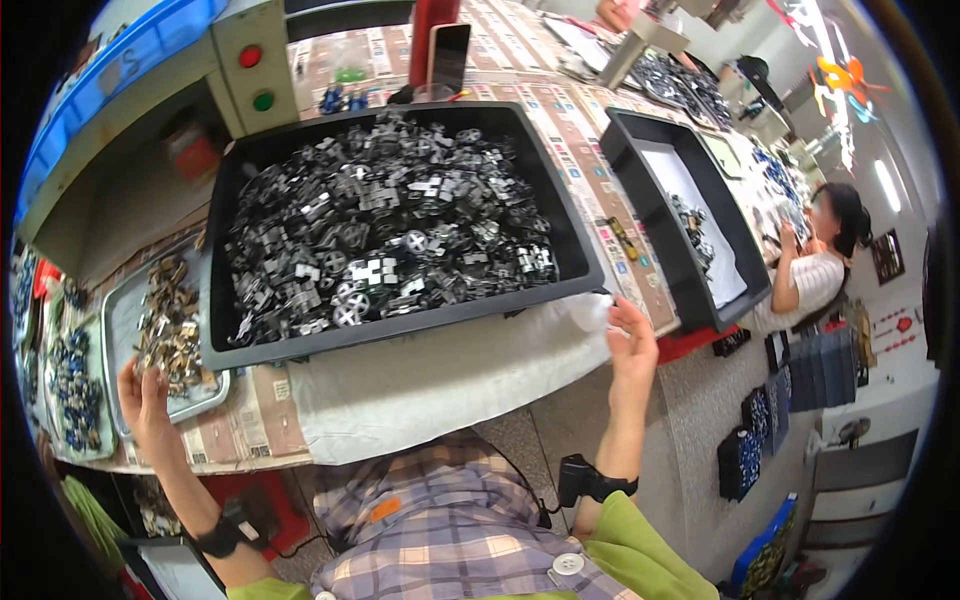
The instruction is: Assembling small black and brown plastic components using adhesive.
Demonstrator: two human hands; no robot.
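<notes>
A large black tray (420, 322) heaped with small dark and silver metal parts (390, 210) lies in front of me. At its left, my left hand (147, 405) is at the front of a metal tray (215, 390) of small brass-coloured parts (170, 330). Its fingers are bent together; whatever they hold is too small to make out. By the black tray's front right corner is my right hand (632, 342), fingers curled toward the thumb. A tiny dark bit shows at its fingertips, beside a blurred whitish patch (590, 312); I cannot name either.
A machine housing with a red button (250, 56) and a green button (263, 101) stands at the back left. A second black tray (740, 235) lies to the right. A phone (448, 58) stands behind. A co-worker (815, 270) sits at the far right.
</notes>
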